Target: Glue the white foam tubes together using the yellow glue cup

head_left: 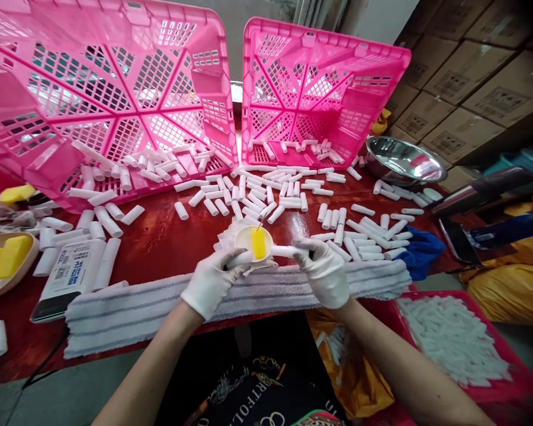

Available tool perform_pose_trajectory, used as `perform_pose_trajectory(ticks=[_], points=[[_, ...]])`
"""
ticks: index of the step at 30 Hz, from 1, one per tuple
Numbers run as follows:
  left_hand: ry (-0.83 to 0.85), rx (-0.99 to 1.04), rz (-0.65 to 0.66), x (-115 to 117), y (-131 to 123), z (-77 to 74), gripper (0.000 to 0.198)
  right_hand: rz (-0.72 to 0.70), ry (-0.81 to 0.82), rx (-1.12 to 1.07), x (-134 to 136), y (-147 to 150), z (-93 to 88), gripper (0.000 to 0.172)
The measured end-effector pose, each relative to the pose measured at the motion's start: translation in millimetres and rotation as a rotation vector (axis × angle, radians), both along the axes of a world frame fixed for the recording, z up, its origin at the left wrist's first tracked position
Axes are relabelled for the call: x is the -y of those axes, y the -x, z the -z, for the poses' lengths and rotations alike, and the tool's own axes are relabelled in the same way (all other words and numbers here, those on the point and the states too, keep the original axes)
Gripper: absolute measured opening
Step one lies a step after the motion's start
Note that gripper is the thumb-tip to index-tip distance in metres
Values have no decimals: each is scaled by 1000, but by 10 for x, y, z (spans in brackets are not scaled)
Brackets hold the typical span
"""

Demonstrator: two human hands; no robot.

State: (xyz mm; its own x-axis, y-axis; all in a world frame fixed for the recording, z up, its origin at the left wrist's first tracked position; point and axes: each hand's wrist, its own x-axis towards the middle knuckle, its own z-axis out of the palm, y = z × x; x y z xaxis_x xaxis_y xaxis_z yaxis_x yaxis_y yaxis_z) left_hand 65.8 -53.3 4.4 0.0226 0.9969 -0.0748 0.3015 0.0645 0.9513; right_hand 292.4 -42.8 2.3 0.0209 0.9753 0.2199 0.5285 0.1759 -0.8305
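My left hand (209, 283), in a white glove, is closed round a short white tube (240, 258). My gloved right hand (323, 272) grips another white tube (284, 251), its end pointing left. Between the two tube ends sits a small round white dish (241, 235) holding a yellow sponge-like block (258, 243). Both tubes reach the dish's rim; whether they touch the block I cannot tell. Under my wrists a striped towel (160, 305) lies along the table's front edge. Many loose white tubes (253, 192) are spread just beyond the dish.
Two pink baskets (137, 112) (302, 106) lie tipped on the red table (160, 231), tubes inside. A steel bowl (404, 160) and blue cloth (420, 251) are right. Left are a labelled white device (73, 269) and yellow blocks (11, 257). A red crate (515, 349) stands lower right.
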Motion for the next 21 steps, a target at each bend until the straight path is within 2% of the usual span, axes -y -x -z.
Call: perform_pose_trajectory(ticks=[4, 7, 11, 16, 18, 21], points=[[-145, -64, 97, 17, -67, -86, 33, -26, 348, -462, 38, 198, -59, 38], [-204, -146, 132, 43, -61, -120, 30, -56, 395, -447, 9, 225, -77, 38], [-197, -173, 142, 84, -69, -91, 32, -71, 320, -242, 4, 198, -119, 38], [-19, -61, 93, 126, -156, -110, 40, 24, 123, -8, 90, 250, -138, 37], [43, -32, 126, 135, -188, -122, 36, -49, -4, 163, 119, 248, -128, 38], [80, -105, 113, 154, -266, -88, 49, -235, -260, 499, 146, 214, -104, 41]])
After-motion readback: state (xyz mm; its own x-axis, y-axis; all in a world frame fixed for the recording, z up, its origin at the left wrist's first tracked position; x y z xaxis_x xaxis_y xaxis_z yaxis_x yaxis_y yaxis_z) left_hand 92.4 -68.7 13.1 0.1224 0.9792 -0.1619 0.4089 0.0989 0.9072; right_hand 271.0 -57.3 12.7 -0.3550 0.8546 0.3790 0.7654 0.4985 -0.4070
